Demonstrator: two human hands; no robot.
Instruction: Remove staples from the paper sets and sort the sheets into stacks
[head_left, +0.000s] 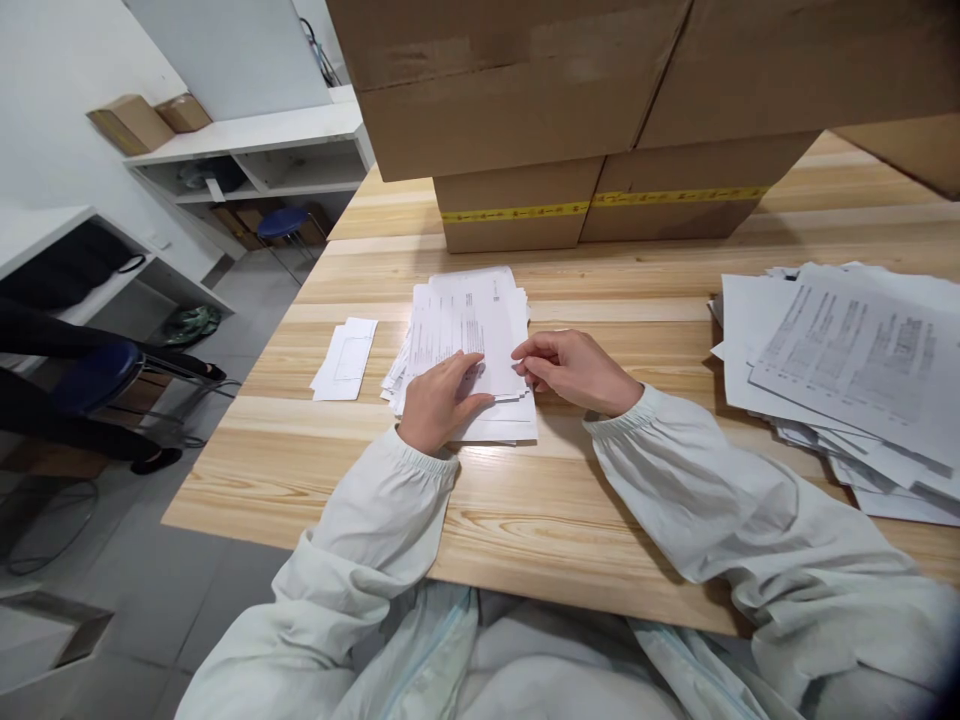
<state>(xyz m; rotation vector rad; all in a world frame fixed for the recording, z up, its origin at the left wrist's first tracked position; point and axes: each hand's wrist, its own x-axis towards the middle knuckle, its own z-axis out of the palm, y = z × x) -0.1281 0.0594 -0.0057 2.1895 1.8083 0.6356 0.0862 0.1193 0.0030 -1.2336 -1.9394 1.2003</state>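
Observation:
A stack of printed paper sheets (469,320) lies on the wooden table in front of me, its edges uneven. My left hand (439,402) rests on the lower left of the top sheet, fingers stretched out and thumb apart. At the stack's right edge, my right hand (574,370) has thumb and fingers pinched together on the edge of a sheet; the fingertips partly hide the grip. Left of the stack lies a small set of folded white papers (345,360), with a rectangle outlined on the top one.
Large cardboard boxes (517,205) are stacked at the table's back. A big, loose pile of printed papers (855,350) sits on the right. Beyond the table's left edge are blue stools (97,378), white shelves (277,130) and a person's legs (67,330).

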